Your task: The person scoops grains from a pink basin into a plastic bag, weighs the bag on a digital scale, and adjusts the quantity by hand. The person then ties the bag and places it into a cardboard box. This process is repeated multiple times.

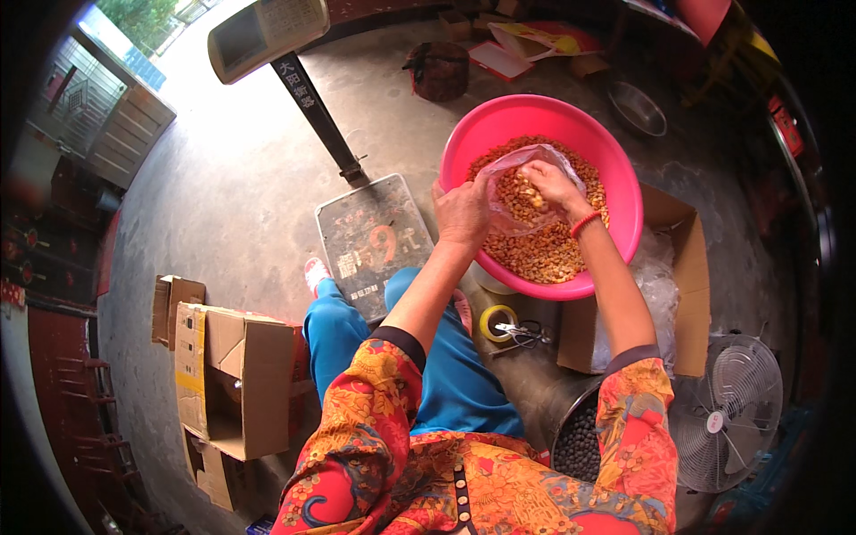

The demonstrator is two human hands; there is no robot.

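A large pink plastic basin [542,110] in front of me holds loose orange corn kernels [535,261]. Over them lies a clear plastic bag [508,224] with its mouth spread and kernels showing inside. The left rim of the bag is gripped by my left hand [463,212], whose fingertips are partly hidden. Inside the bag mouth, my right hand [554,186] has curled fingers around some pale yellow kernels [533,196]. A red bracelet [586,223] circles my right wrist.
A platform scale [374,241] stands left of the basin. Right of it, a cardboard box [689,281] holds clear plastic bags [645,294]. Yellow tape [498,310] and scissors [525,332] lie nearer me. A bucket of dark balls [580,441], a fan [722,418] and cartons [261,381] flank me.
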